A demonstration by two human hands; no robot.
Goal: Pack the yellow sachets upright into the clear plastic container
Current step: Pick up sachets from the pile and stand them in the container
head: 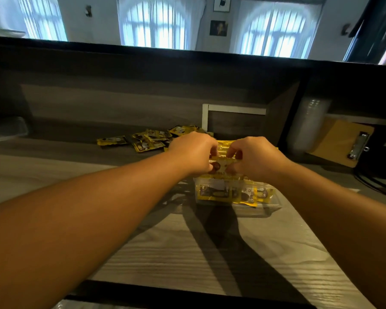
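Right now both your hands meet over the container (236,197), which sits on the grey wood-grain surface (187,253) just ahead of you, its clear walls showing yellow sachets (218,192) already standing on edge inside. Your left hand (193,152) and right hand (253,157) each have their fingers curled, pinching the two ends of one sachet (223,163) between thumb and fingertips; you hold it upright, directly above the near row in the container, its lower edge at or just inside the rim, though whether it touches the ones below is hard to tell. Behind your knuckles more yellow packets show in the box, partly hidden by the hands. A loose pile (147,139) of sachets lies flat on the surface to the left of the container and farther back, near the dark back panel, some overlapping one another. To the right, a brown clipboard (341,143) leans beside a stack of clear cups (308,126) under the raised counter. A white-edged frame (232,108) stands against the back panel behind the container. Beyond the counter's dark top edge you see arched windows (153,23) with pale curtains and small pictures (218,27) on the wall between them.
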